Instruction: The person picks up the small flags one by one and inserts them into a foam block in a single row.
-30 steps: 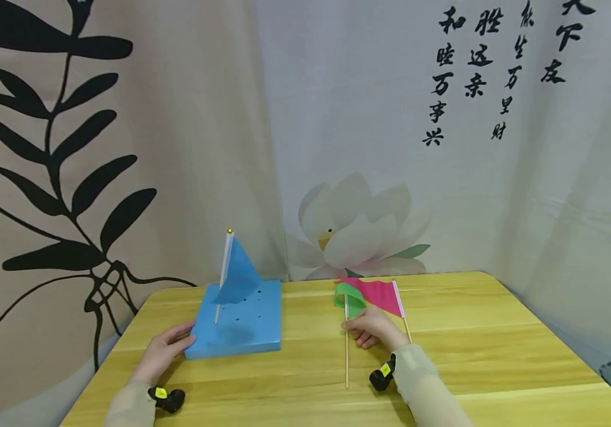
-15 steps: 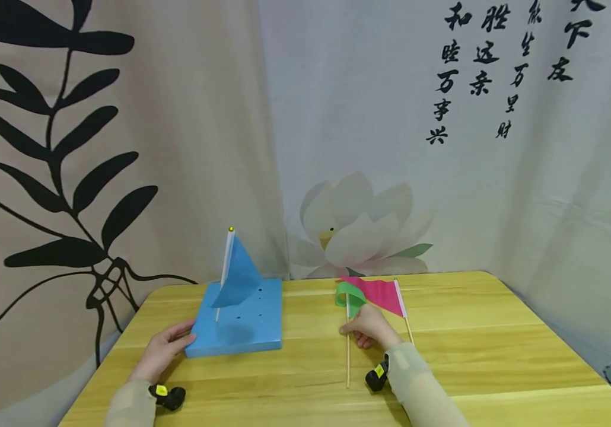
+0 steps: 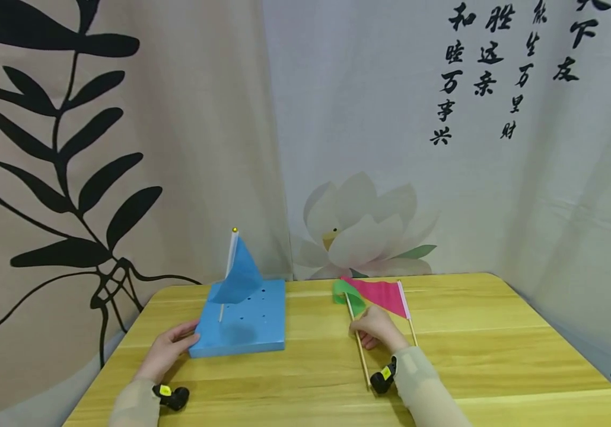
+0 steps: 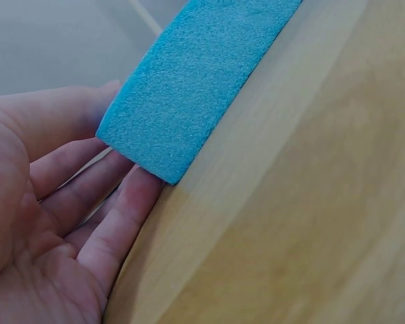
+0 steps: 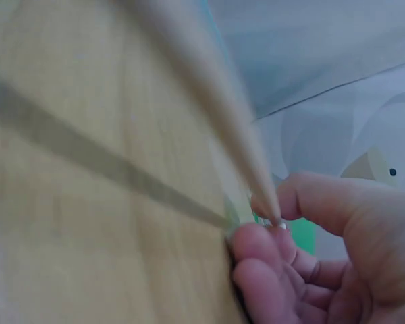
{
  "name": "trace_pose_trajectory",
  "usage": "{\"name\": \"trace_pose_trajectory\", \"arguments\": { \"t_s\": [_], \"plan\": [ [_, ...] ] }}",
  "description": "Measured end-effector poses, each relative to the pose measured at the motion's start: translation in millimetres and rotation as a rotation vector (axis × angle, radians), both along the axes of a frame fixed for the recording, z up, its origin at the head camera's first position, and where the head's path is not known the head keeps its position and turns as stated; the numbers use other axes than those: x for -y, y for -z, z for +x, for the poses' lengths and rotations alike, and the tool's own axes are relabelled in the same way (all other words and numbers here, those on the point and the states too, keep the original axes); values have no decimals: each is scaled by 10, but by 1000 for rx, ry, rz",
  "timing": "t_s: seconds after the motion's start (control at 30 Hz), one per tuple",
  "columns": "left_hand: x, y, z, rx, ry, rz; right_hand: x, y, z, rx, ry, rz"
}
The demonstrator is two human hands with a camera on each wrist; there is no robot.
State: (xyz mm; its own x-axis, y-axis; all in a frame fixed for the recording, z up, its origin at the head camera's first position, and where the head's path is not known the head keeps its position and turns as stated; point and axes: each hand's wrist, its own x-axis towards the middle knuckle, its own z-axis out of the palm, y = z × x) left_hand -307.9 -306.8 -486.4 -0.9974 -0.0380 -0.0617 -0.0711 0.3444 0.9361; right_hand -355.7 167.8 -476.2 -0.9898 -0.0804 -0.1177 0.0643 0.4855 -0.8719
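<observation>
In the head view my left hand [image 3: 166, 351] holds the near left corner of a blue foam board [image 3: 268, 337]. The left wrist view has the thumb at the top edge of the foam board [image 4: 189, 88] and the fingers against its end. From a hole in this board rises a small blue flag [image 3: 240, 276], its white pole tipped with a gold knob. My right hand [image 3: 379, 327] pinches the wooden stick of a green flag [image 3: 345, 295], which slants toward me. In the right wrist view the stick [image 5: 216, 101] runs blurred from between thumb and fingers.
Behind my right hand lies a pink flag [image 3: 385, 296] on a wooden stick, partly overlapped by the green cloth. More small holes dot the board. The wooden table [image 3: 305, 385] ends at a printed curtain [image 3: 220, 148].
The green flag's stick has tilted from near vertical to a slant, its lower end moving right, as my right hand turns. The left hand and board keep their place.
</observation>
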Motion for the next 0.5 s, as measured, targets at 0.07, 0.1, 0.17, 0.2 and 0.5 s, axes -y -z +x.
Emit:
{"name": "trace_pose_trajectory", "arguments": {
  "t_s": [0.07, 0.1, 0.17, 0.2, 0.5],
  "plan": [
    [-6, -12, 5, -1, -3, -6, -17, -9, 7, 12, -3, -37],
    [-8, -18, 9, 0, -3, -5, -26, -12, 9, 16, -8, -58],
    [-8, -25, 11, 0, -4, -6, -42, -16, 11, 27, -21, -94],
    [-7, -25, 10, -1, -4, -4, -49, -17, 9, 33, -31, -111],
    [-22, -11, 2, 2, -11, -10, -107, 2, -50, 118, -97, -247]
  ]
}}
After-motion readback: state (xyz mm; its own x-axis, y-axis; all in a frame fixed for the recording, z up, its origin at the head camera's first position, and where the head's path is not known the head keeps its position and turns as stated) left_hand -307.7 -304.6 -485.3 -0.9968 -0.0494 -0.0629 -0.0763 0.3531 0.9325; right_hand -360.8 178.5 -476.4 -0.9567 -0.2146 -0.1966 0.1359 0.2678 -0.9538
